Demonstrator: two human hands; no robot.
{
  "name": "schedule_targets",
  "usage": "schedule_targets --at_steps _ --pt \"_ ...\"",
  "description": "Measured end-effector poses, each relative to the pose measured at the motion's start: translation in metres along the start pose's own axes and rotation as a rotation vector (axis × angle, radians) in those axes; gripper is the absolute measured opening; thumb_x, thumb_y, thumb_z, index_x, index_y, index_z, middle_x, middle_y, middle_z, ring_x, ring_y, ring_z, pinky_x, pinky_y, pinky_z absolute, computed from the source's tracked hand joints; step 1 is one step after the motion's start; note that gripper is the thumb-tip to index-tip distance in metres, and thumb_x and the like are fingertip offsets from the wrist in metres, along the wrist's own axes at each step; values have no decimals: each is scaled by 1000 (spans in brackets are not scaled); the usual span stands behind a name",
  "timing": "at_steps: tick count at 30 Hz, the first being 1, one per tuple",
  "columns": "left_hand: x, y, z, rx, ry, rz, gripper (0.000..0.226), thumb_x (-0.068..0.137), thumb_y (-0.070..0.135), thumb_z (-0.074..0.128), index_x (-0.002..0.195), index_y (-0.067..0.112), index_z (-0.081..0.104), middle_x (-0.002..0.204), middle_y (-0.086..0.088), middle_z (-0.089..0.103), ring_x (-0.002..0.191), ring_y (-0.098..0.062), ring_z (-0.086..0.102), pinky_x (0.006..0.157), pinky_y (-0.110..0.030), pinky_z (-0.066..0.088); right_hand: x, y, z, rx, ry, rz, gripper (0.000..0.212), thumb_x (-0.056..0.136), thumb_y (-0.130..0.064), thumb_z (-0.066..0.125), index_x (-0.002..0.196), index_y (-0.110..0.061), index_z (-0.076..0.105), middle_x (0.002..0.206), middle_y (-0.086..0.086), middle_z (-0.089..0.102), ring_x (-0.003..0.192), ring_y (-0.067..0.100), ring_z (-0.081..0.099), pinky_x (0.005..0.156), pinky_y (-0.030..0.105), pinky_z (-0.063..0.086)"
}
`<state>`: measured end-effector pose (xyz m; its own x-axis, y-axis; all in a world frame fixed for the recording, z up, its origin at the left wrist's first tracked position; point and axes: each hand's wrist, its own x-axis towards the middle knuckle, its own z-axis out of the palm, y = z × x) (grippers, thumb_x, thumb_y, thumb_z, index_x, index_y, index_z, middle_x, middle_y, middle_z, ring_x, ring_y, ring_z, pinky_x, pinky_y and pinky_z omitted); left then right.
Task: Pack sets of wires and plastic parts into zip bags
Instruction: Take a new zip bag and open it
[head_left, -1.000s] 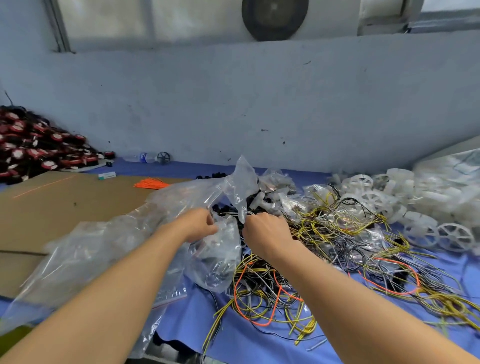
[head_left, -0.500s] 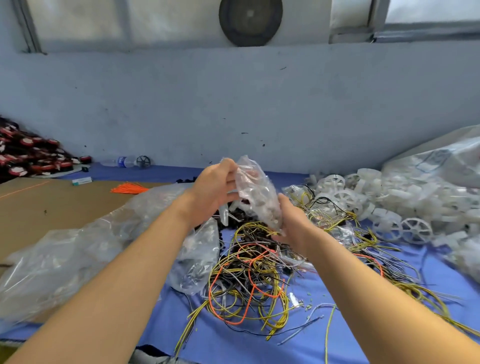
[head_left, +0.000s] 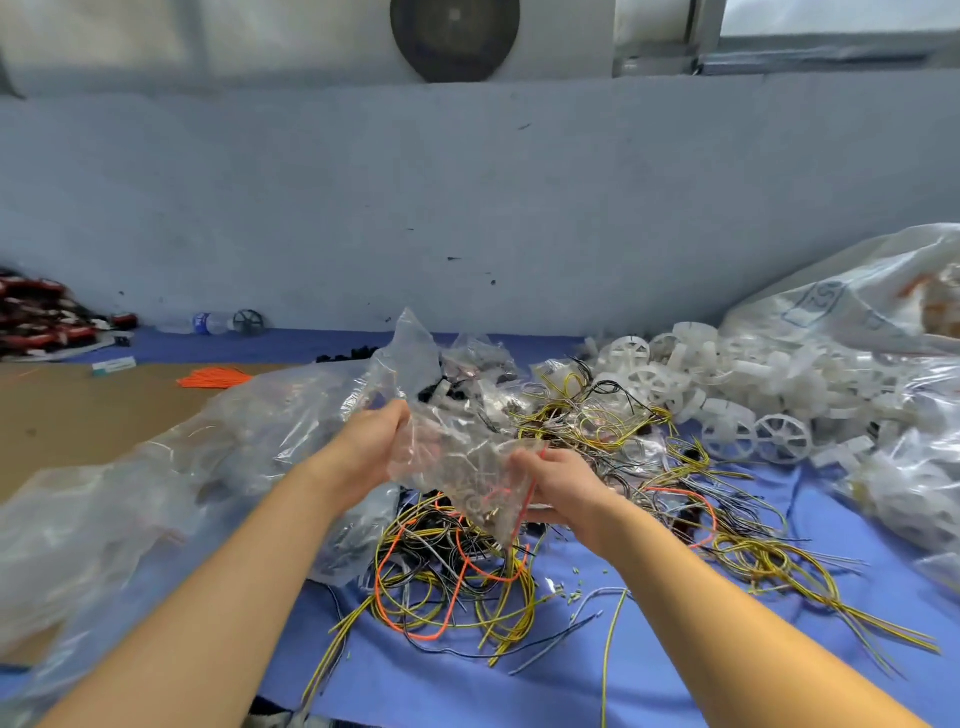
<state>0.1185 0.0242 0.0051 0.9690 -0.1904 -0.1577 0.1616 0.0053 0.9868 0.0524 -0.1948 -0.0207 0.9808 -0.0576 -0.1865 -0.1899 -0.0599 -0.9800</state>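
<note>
I see my left hand (head_left: 371, 447) pinching one end of a small zip bag (head_left: 462, 457) and my right hand (head_left: 558, 486) curled round its red-striped end, above the middle of the tabletop (head_left: 441, 686). Inside are small pale parts, blurred. A tangle of wires (head_left: 452, 566) lies beneath it. White plastic wheels (head_left: 727, 384) heap toward the far right corner beside a big sack (head_left: 852, 301), and a large clear bag (head_left: 156, 467) sprawls along the left edge
</note>
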Motion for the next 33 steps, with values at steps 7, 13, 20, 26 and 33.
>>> schedule_targets --at_steps 7,13,20,26,33 --pt "11 -26 -64 558 548 166 16 98 22 49 98 11 60 99 -15 68 74 -27 59 64 -35 49 12 5 25 -414 257 -60 29 101 -25 44 116 -7 62 111 11 66 84 19 59 79 41 50" --pt "7 -29 -77 1112 494 309 21 95 28 46 103 34 64 147 -8 31 116 -28 51 80 -36 45 6 -8 47 -719 555 -357 47 100 -25 40 146 -19 35 140 8 40 125 23 42 104 41 38" --pt "20 -25 -63 1375 376 263 42 99 19 36 141 15 43 161 2 14 134 -29 37 92 -47 45 -5 -25 54 -815 588 -587 40 97 -21 44 137 -22 44 133 3 43 118 20 44 100 38 38" --pt "5 17 -36 1011 757 735 35 98 14 37 128 10 55 131 -8 55 113 -26 50 90 -38 42 -10 -35 46 -724 584 -613 41 95 -19 45 136 -24 45 131 3 46 116 18 43 98 36 37" --pt "-74 127 48 292 677 1114 31 94 13 45 113 17 68 106 5 64 86 -6 56 79 -12 40 -16 -52 43 -295 338 -561 56 98 -40 50 149 -24 32 144 1 39 126 16 45 108 40 40"
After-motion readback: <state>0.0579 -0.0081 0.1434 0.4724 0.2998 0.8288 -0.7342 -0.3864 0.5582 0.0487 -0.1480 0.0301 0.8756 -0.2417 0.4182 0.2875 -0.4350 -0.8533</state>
